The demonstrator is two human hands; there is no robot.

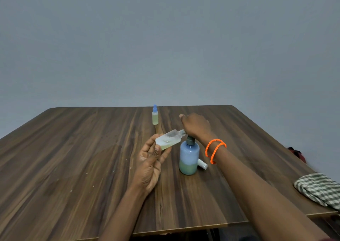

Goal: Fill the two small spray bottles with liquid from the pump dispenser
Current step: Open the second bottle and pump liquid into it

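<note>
Capped spray bottle [155,116], centre frame: filled; uncapped spray bottle [169,139], pinched tilted in my left hand [150,164]: part-filled, my right hand [196,127] pressing the pump dispenser [189,157].

The left hand [150,165] is reaching in from the lower middle, palm turned up and toward the camera, with the forearm rising at a slant from the bottom edge. Its fingers [166,153] and thumb are curling around a small open bottle [169,139], holding it tilted with the neck pointing up and to the right. The right arm is stretching forward from the lower right corner, crossing diagonally, and two orange bracelets [215,150] are sitting on its wrist. The right hand [196,125] is lying palm down on top of the pump dispenser [189,157], fingers pointing away toward the far edge, covering the pump head.
</note>
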